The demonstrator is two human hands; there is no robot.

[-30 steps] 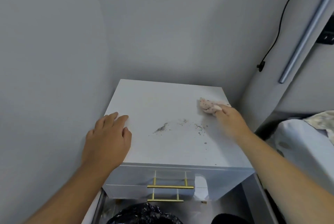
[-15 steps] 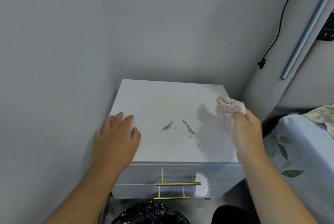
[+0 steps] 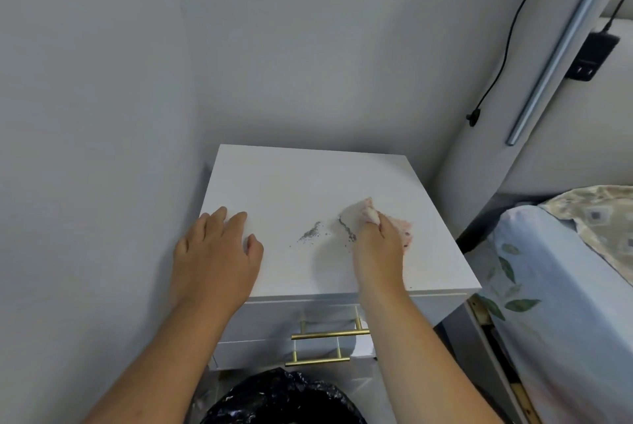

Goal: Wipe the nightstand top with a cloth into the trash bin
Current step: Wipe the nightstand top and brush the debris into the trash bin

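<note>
The white nightstand top (image 3: 294,184) carries two small streaks of grey dirt (image 3: 310,233) near its middle. My right hand (image 3: 376,252) presses a pinkish speckled cloth (image 3: 404,230) flat on the top, just right of the dirt, with one streak touching the cloth's left edge. My left hand (image 3: 215,252) rests flat, fingers apart, on the top's front left corner and holds nothing. Below the front edge, the trash bin (image 3: 281,399) with a black liner stands on the floor.
The nightstand sits in a corner, with grey walls to the left and behind. Two drawers with brass handles (image 3: 329,334) face me. A bed with a leaf-print sheet (image 3: 548,286) lies close on the right. A black cable (image 3: 507,43) hangs on the right wall.
My right hand lifted the cloth near the top's right rear, then came down and swept left toward the middle, gathering dirt into a streak. My left hand stayed in place.
</note>
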